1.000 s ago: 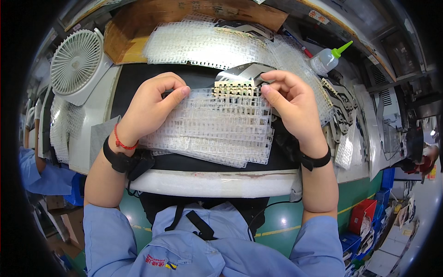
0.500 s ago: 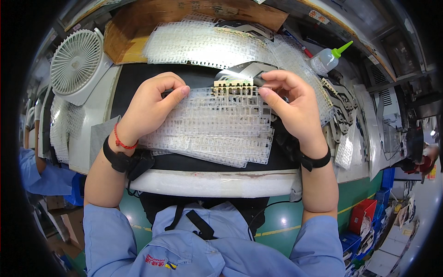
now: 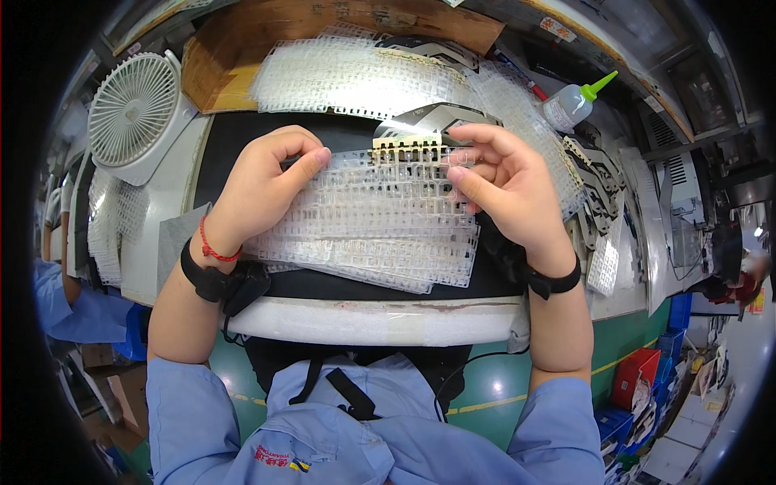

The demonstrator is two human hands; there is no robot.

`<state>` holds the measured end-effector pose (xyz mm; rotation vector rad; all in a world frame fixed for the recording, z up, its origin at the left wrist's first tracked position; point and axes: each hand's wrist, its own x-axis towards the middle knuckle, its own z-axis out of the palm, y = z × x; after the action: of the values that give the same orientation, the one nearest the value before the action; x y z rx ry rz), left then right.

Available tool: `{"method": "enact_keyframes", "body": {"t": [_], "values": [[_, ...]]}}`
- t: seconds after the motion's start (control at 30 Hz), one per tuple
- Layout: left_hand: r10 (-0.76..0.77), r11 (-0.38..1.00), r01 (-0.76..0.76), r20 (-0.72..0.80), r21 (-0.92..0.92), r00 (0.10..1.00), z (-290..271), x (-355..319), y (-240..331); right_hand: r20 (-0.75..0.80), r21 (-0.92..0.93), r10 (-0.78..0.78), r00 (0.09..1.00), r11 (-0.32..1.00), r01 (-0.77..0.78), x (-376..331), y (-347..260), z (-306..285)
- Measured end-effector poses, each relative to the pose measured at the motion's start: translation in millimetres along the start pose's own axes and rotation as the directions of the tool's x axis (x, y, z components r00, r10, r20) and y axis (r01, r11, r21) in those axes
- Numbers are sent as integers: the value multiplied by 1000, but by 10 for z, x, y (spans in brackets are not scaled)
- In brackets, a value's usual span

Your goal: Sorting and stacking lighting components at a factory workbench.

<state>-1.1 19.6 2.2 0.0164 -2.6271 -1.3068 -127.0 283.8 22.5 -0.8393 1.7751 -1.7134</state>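
A stack of clear plastic lattice sheets (image 3: 364,218), punched with rows of key-shaped openings, lies slightly fanned on a black mat (image 3: 234,145). My left hand (image 3: 279,178) is closed at the stack's upper left, thumb and bent forefinger on the top sheet's edge. At the upper right edge, my right hand (image 3: 509,182) has its thumb on the near side of that sheet and curled fingers behind it. Between my hands, a cream strip with dark teeth (image 3: 406,145) lies along the top edge. Just beyond it rests a grey-and-black angular panel (image 3: 440,120).
More lattice sheets (image 3: 347,77) are piled ahead by a wooden board (image 3: 218,65). A white fan (image 3: 136,109) stands at left. To the right are a green-tipped bottle (image 3: 570,105) and several dark angular parts (image 3: 598,182). White padding (image 3: 380,319) lines the near edge.
My right thumb has slid slightly down and left along the sheet's edge, and its fingers have spread a little. The grey-and-black panel has shifted slightly. My left hand stays put.
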Motion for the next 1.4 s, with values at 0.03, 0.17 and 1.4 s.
{"method": "enact_keyframes", "body": {"t": [0.03, 0.17, 1.4], "values": [[-7, 1000, 7, 2, -4, 1000, -2, 1, -2, -14, 11, 5, 1000, 1000, -4, -3, -4, 10], [-99, 995, 99, -23, 2, 995, 18, -1, -17, -81, -33, -144, 986, 989, 142, 6, 36, -46], [-300, 857, 180, -183, -483, 936, -91, 58, -109, -39, -440, -11, 999, 898, -7, 59, 172, -86]]}}
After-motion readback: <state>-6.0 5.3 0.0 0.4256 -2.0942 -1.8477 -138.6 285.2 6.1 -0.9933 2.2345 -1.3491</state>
